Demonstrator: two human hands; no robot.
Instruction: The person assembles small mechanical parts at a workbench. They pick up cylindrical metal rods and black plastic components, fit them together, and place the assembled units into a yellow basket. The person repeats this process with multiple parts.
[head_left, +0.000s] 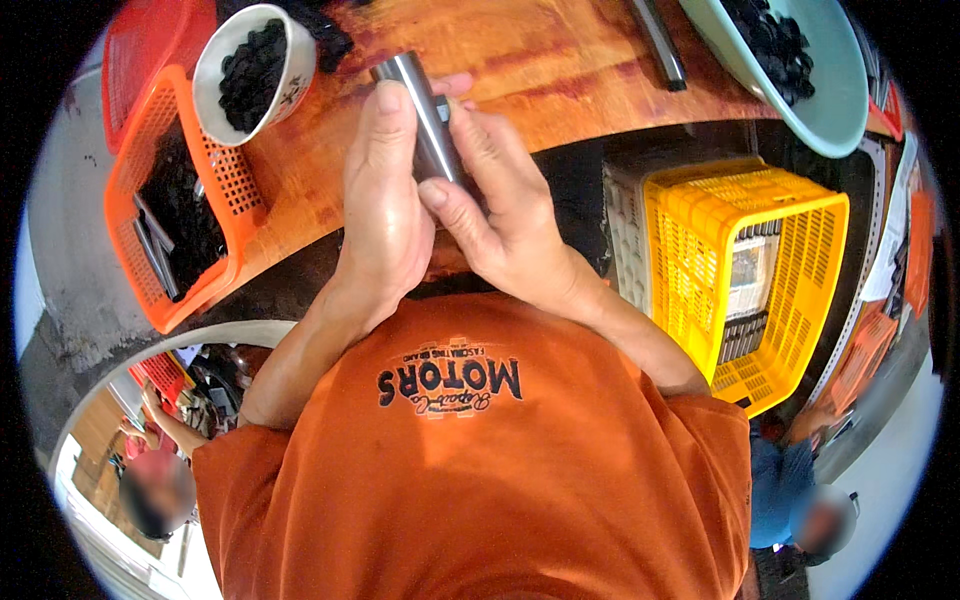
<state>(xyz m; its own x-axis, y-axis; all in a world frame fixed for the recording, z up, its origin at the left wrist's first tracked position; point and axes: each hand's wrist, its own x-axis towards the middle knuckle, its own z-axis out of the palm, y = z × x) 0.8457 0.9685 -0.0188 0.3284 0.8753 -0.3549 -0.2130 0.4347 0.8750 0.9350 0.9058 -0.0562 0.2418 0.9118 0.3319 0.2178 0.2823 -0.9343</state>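
Observation:
Between both hands is a short dark grey metal tube [425,130] with a glossy surface, tilted with its far end toward the upper left. My left hand [385,200] grips it from the left, thumb laid along its side. From the right, my right hand [510,205] closes on it, thumb pressed near its lower end and fingers higher up. By the right fingertips a small dark and pale piece or slot [442,106] shows on the tube; I cannot tell which. The palms hide the tube's near end.
On the wooden table [450,40] are a white bowl [292,85] and a pale green basin [850,90] of black parts, plus another tube [660,48]. An orange basket [230,175] stands left, a yellow crate [690,240] of tubes right. Other people [785,475] work on both sides.

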